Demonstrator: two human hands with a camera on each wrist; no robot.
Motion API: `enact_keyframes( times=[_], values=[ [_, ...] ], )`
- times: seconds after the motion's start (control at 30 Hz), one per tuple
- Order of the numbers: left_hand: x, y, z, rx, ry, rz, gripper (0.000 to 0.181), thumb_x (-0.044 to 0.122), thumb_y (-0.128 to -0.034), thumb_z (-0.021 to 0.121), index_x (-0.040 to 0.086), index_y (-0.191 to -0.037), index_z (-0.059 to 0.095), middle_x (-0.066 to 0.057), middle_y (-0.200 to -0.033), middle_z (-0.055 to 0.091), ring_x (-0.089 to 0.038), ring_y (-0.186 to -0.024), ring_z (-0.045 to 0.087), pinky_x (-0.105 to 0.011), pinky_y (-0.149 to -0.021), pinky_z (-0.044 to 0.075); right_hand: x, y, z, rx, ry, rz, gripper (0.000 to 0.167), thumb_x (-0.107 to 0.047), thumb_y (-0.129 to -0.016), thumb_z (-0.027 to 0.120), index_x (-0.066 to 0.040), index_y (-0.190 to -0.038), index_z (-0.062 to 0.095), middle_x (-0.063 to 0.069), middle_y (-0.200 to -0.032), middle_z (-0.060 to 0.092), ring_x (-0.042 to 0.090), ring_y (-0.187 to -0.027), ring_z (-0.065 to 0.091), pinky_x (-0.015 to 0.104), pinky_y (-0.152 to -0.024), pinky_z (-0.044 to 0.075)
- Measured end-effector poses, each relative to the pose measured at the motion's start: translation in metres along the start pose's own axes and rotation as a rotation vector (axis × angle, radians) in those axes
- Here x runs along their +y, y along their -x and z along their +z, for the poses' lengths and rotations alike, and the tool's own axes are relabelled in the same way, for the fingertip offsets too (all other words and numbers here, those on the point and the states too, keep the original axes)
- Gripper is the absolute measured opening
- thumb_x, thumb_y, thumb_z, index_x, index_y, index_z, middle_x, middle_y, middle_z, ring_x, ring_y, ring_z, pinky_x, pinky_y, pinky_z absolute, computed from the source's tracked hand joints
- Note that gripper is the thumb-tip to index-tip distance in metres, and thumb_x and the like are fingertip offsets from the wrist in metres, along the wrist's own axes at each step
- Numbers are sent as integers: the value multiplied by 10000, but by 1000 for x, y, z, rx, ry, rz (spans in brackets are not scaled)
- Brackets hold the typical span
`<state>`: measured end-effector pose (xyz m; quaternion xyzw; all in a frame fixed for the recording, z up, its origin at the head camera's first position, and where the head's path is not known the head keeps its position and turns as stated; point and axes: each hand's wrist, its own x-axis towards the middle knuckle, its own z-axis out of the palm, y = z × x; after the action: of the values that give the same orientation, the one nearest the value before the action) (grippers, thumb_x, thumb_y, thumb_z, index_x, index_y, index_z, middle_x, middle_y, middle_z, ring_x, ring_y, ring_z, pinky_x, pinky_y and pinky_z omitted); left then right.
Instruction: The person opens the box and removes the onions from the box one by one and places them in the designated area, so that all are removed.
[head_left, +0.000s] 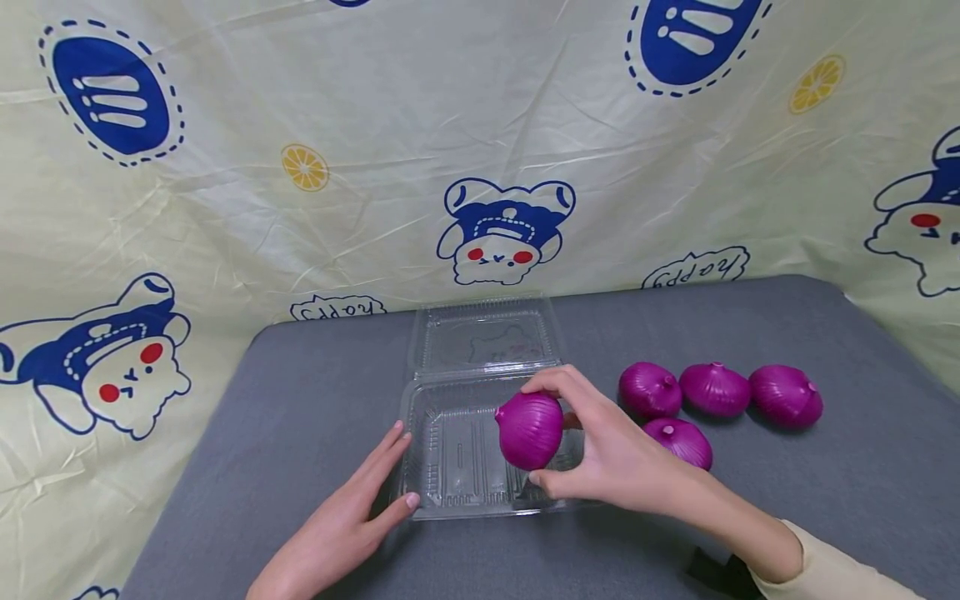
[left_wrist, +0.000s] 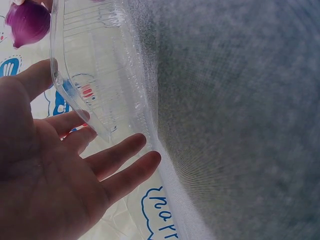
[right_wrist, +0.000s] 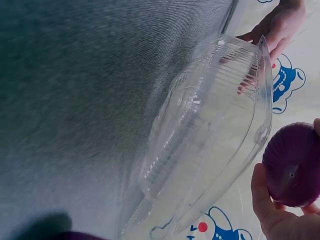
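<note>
A glossy purple onion is gripped between the thumb and fingers of my right hand, held above the clear plastic container. The right wrist view shows this onion from its root end, with the container beside it. My left hand rests at the container's left edge, its fingers fairly straight and spread. In the left wrist view the thumb and some fingertips of that hand touch the container's rim. The container's lid lies folded back behind its base.
Several more purple onions sit on the grey cloth-covered table to the right: one at the left of the row, a middle onion, a right onion, and a front onion partly behind my right hand. A printed curtain hangs behind.
</note>
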<state>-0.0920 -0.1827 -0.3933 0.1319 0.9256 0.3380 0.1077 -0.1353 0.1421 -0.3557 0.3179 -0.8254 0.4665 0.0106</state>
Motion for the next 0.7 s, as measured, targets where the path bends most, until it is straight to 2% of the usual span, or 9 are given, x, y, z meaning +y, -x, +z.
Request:
enact_keyframes(
  times=[0.27,0.5,0.6,0.7],
  values=[
    [1,0,0,1,-3,3,720,517,-949,588,318,-1562,266,208,-1606,97,-116,-1453,208,-520,-1116,279,4,16,-14,68,6,43,847,-205,-643,933,-273,-1345,464,-59,-1332,502,186,-1143,558,379,-873,543],
    [-1,-1,0,-9,-11,-9,733,514,-944,598,305,-1564,269,203,-1606,101,-122,-1451,214,-518,-1112,290,7,28,-22,158,121,99,898,-220,-597,954,-302,-1355,480,-96,-1345,506,174,-1144,537,368,-806,564],
    [-1,-1,0,-7,-12,-25,736,508,-939,611,311,-1563,276,225,-1598,101,-97,-1445,216,-506,-1113,295,7,34,-27,179,148,122,916,-211,-575,961,-312,-1351,486,-107,-1329,496,175,-1134,525,383,-767,574],
    [-1,-2,1,-4,-12,-16,732,487,-945,615,309,-1565,270,230,-1598,96,-72,-1442,201,-494,-1120,288,8,40,-32,193,187,125,927,-197,-564,966,-312,-1347,483,-126,-1327,492,150,-1125,523,382,-768,572]
  ],
)
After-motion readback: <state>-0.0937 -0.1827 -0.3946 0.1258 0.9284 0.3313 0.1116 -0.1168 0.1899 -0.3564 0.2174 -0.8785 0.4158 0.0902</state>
